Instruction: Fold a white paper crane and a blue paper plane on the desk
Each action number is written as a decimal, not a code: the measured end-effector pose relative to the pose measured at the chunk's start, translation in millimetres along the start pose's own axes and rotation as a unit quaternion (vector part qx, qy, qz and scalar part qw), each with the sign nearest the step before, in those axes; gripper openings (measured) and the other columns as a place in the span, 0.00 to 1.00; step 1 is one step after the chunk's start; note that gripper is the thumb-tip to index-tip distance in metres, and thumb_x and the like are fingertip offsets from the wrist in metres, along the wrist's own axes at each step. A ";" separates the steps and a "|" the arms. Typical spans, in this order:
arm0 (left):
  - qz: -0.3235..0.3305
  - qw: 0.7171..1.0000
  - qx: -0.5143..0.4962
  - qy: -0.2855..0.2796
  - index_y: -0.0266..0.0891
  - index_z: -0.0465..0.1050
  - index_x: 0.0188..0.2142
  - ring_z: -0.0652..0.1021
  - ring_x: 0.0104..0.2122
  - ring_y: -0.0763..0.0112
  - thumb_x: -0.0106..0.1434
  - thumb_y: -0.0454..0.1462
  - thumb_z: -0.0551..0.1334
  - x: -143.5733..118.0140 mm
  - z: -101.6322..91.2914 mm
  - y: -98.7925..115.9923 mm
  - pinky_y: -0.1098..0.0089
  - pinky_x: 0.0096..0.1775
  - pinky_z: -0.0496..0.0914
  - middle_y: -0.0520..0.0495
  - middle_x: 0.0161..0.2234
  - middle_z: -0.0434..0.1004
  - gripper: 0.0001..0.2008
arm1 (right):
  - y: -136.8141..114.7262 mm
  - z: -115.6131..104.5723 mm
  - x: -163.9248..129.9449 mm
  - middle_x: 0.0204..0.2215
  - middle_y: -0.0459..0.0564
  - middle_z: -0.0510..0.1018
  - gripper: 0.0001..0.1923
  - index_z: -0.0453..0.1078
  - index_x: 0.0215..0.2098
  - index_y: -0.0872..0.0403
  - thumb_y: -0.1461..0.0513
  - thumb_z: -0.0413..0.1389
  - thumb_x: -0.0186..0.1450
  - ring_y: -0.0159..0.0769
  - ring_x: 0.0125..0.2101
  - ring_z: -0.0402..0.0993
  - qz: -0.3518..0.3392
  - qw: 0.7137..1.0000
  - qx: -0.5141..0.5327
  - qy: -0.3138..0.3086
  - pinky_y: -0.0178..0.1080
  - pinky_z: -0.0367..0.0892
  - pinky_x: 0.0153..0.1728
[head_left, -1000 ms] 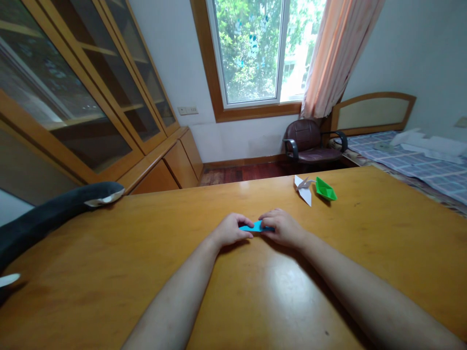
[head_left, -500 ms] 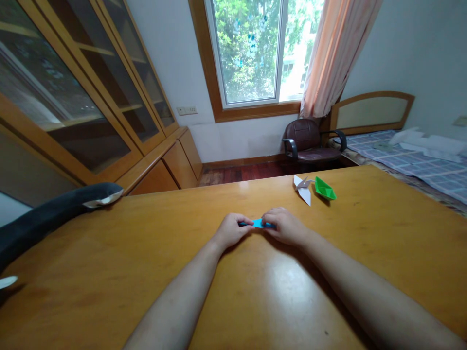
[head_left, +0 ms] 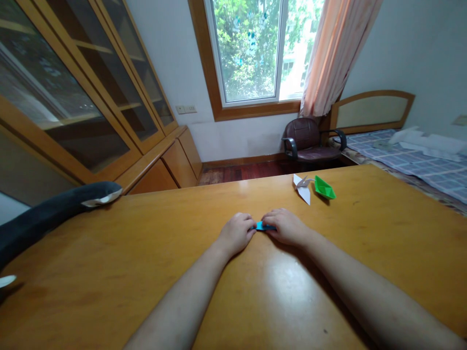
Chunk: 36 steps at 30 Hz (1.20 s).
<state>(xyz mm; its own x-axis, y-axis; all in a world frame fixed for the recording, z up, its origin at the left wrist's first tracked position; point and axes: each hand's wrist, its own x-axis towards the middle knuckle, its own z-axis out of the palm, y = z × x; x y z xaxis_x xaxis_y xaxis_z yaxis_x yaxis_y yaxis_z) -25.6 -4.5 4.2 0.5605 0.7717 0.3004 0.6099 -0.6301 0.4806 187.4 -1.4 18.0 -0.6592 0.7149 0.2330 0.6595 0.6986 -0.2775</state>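
A small folded piece of blue paper (head_left: 261, 226) lies on the wooden table (head_left: 109, 272), pinched between both hands. My left hand (head_left: 237, 233) covers its left end with curled fingers. My right hand (head_left: 286, 226) presses on its right end. Only a short strip of blue shows between the fingertips; the remainder is hidden under the hands.
A white paper crane (head_left: 303, 188) and a green paper boat (head_left: 324, 187) sit near the table's far edge. A dark plush toy (head_left: 54, 214) lies along the left edge. Beyond the table stand a brown chair (head_left: 308, 143), a glass-door cabinet (head_left: 73, 97) and a bed (head_left: 412, 158).
My left hand has slid right over the blue paper, so the two hands are closer and less of the paper shows.
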 end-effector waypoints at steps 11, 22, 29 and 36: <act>0.023 0.999 0.047 -0.015 0.41 0.76 0.32 0.72 0.36 0.64 0.66 0.37 0.56 4.6 13.6 4.7 0.67 0.41 0.65 0.44 0.33 0.75 0.11 | -17.6 -2.4 4.8 0.32 0.53 0.79 0.09 0.75 0.29 0.54 0.65 0.53 0.63 0.38 0.36 0.70 0.042 0.991 -0.112 -0.054 0.39 0.55 0.36; 0.017 0.981 0.183 -0.058 0.40 0.77 0.31 0.74 0.36 0.66 0.67 0.38 0.56 9.3 16.6 -0.7 0.69 0.40 0.68 0.46 0.33 0.77 0.12 | -31.4 10.3 8.9 0.29 0.54 0.78 0.11 0.76 0.32 0.56 0.67 0.51 0.63 0.39 0.31 0.73 0.084 0.984 -0.142 -0.065 0.38 0.59 0.33; 0.046 0.983 0.167 -0.061 0.40 0.79 0.35 0.75 0.35 0.66 0.69 0.41 0.54 10.8 14.4 -7.4 0.67 0.41 0.68 0.45 0.32 0.78 0.15 | -24.5 9.6 9.3 0.31 0.55 0.79 0.13 0.76 0.32 0.57 0.66 0.48 0.65 0.40 0.32 0.74 0.071 0.982 -0.149 -0.087 0.37 0.62 0.34; 0.046 0.987 0.146 -0.043 0.40 0.79 0.33 0.74 0.35 0.67 0.68 0.41 0.55 12.8 16.9 -12.8 0.68 0.41 0.67 0.46 0.31 0.78 0.14 | -21.2 1.9 17.3 0.35 0.55 0.80 0.14 0.76 0.34 0.56 0.66 0.48 0.65 0.39 0.34 0.76 0.105 0.980 -0.131 -0.112 0.35 0.64 0.34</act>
<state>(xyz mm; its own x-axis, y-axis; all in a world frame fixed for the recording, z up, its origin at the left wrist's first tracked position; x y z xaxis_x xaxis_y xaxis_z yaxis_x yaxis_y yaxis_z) -16.7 12.0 -12.1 0.6589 0.7075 0.2554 0.6827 -0.7051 0.1920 161.4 -3.9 26.1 -0.5429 0.8395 -0.0212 0.8395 0.5418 -0.0419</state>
